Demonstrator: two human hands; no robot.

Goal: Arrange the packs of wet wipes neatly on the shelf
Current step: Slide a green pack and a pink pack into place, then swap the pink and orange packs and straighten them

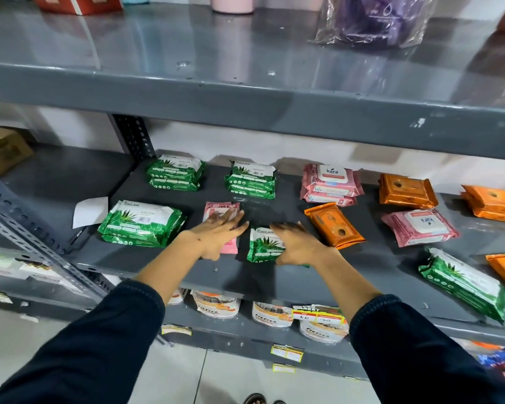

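Packs of wet wipes lie scattered on a dark grey shelf (263, 211). My left hand (219, 233) rests flat, fingers spread, on a pink pack (216, 207) near the front. My right hand (299, 243) grips the right side of a green Origami pack (264, 243) beside it. Green stacks sit at the back left (174, 170), back middle (251, 179) and front left (140, 223). A pink Kara stack (331, 183) is behind, with a loose orange pack (333, 224) just right of my right hand.
Further right lie another pink pack (420, 227), orange stacks (405, 191) (493, 202) and a green pack (464, 282) at the front edge. The shelf above (245, 91) overhangs closely. A slotted upright (134, 135) stands at the left. Pouches (216, 306) fill the shelf below.
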